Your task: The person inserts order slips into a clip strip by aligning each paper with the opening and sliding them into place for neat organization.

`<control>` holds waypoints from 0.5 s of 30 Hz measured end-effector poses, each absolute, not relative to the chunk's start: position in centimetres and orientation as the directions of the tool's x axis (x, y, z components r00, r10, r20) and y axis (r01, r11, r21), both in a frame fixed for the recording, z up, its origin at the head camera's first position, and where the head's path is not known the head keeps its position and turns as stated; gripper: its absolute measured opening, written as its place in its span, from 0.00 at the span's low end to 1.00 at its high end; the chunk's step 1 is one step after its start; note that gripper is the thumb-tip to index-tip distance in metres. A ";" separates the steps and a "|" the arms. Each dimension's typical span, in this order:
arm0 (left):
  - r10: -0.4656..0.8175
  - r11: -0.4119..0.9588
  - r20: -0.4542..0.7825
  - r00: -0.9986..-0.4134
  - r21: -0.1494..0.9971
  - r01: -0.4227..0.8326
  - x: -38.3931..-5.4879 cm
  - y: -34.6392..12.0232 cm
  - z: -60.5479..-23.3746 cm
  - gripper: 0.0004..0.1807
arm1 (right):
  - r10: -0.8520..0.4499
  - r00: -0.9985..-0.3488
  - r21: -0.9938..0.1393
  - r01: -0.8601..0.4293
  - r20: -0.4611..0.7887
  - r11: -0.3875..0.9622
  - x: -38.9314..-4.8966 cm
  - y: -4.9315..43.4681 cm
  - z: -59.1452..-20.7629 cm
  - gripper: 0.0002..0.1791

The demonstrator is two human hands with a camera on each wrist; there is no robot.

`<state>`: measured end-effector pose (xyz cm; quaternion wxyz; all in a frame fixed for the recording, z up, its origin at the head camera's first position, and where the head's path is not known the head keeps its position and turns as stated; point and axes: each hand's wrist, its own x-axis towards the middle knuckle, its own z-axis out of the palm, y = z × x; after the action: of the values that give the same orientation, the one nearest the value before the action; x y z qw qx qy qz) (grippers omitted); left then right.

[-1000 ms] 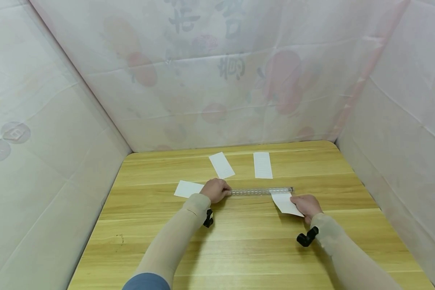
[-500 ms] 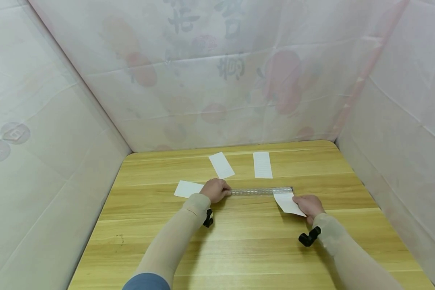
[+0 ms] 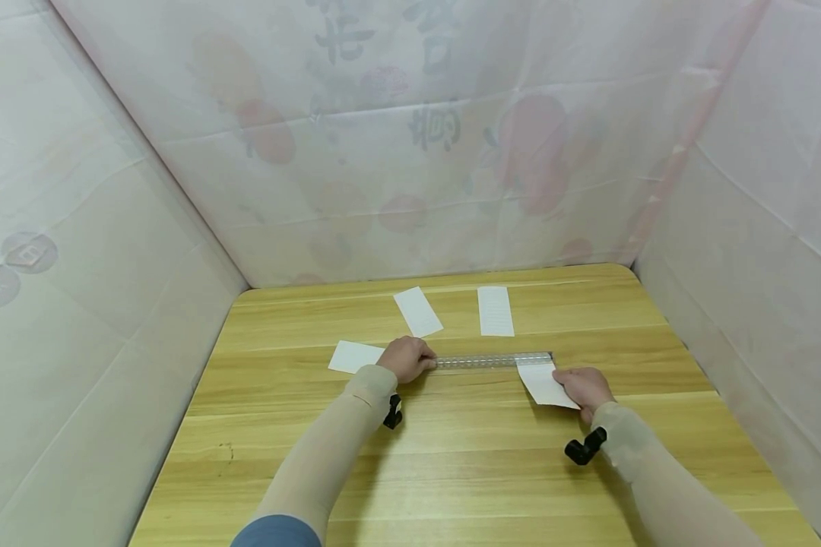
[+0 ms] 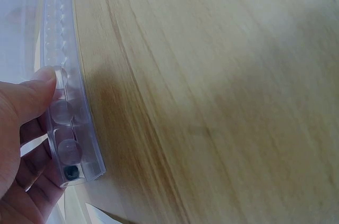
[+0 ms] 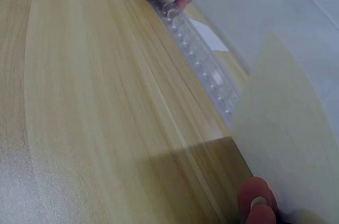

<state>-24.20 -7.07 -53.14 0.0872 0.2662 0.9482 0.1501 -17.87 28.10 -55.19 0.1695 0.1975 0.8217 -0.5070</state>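
Note:
My left hand (image 3: 405,359) pinches the left end of a long clear plastic strip (image 3: 479,362) lying across the table. The left wrist view shows the strip's row of round bumps (image 4: 62,112) and a small dark piece (image 4: 71,172) at its end, with the thumb on top. My right hand (image 3: 584,389) holds the lower right edge of a white paper slip (image 3: 543,386) between thumb and fingers. The slip's far edge meets the strip's right end; whether it lies under or inside the strip is unclear. In the right wrist view the paper (image 5: 286,123) stands tilted off the table.
Two white paper slips lie farther back, a tilted one (image 3: 419,312) and a straighter one (image 3: 496,311). Another slip (image 3: 354,356) lies left of my left hand, partly covered by it. Printed fabric walls (image 3: 397,175) enclose the wooden table (image 3: 465,471) on three sides.
My right hand and its paper slip have shifted slightly right along the strip, mostly in the first half second. The left hand and the strip have stayed in place.

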 end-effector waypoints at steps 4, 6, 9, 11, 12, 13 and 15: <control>0.527 0.815 -0.090 -0.845 0.335 0.473 -24.2 -7.0 -53.0 0.13 | 0.136 -0.867 -0.775 0.491 -0.480 0.397 -17.9 28.1 -55.2 0.33; 0.527 0.815 -0.090 -0.845 0.335 0.473 -24.2 -7.0 -53.0 0.13 | 0.131 -0.868 -0.778 0.489 -0.480 0.394 -17.9 28.1 -55.1 0.33; 0.530 0.814 -0.085 -0.844 0.332 0.477 -24.2 -7.0 -53.0 0.13 | 0.128 -0.868 -0.776 0.487 -0.479 0.400 -17.9 28.1 -55.1 0.33; 0.531 0.813 -0.084 -0.843 0.331 0.479 -24.2 -7.0 -53.0 0.13 | 0.128 -0.868 -0.774 0.488 -0.480 0.404 -17.9 28.1 -55.1 0.33; 0.531 0.813 -0.084 -0.843 0.331 0.479 -24.2 -7.0 -53.0 0.13 | 0.127 -0.867 -0.772 0.488 -0.481 0.407 -17.9 28.1 -55.0 0.33; 0.530 0.814 -0.085 -0.844 0.330 0.478 -24.2 -7.0 -53.0 0.13 | 0.126 -0.867 -0.771 0.488 -0.482 0.408 -17.9 28.1 -55.0 0.33; 0.528 0.816 -0.088 -0.844 0.329 0.476 -24.3 -7.0 -53.1 0.13 | 0.124 -0.867 -0.769 0.487 -0.483 0.414 -17.9 28.1 -54.9 0.33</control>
<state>-24.26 -6.99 -53.07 0.0879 0.2647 0.9487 0.1488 -17.91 28.10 -54.94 0.1787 0.1859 0.8217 -0.5082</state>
